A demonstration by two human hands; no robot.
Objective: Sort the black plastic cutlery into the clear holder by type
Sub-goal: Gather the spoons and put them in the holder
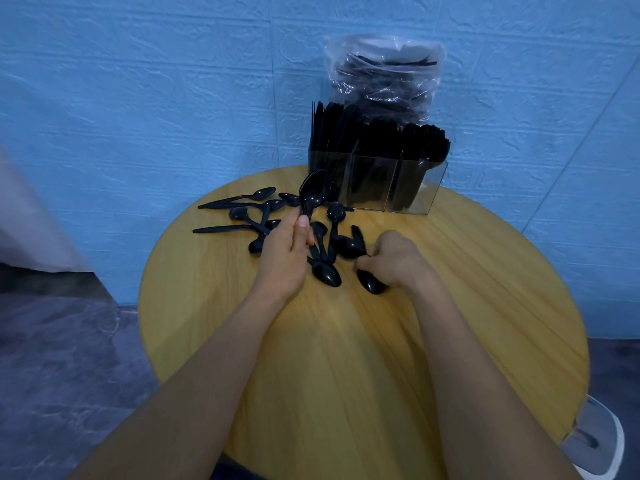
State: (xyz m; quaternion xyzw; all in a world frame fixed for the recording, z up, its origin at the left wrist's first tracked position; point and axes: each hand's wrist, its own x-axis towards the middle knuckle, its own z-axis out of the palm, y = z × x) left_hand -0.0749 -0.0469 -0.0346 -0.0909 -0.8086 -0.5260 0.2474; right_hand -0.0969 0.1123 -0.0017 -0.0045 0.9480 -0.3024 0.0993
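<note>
- On a round yellow wooden table set against a blue textured wall, black plastic cutlery is spread across the far half of the top.
- At about ten o'clock on the tabletop lies a loose scatter of black spoons, some crossing each other, handles pointing mostly toward nine o'clock.
- The left hand reaches in toward the centre of the table, fingers curled round the handles of a small bunch of spoons; one raised spoon stands up from the thumb with its bowl pointing to twelve o'clock.
- Between the two hands more spoons lie in a pile, one bowl nearest the viewer.
- The right hand rests low on the table just right of that pile, fingers curled and pinching a spoon whose bowl sticks out below the knuckles toward seven o'clock.
- At twelve o'clock, at the table's far edge, stands the clear holder with three compartments side by side, each packed with upright black cutlery; which type fills which compartment cannot be told.
- Behind the holder, against the wall, stands a clear plastic bag stuffed with more black cutlery.
- At five o'clock, beside the table on the floor, a white shoe shows.
</note>
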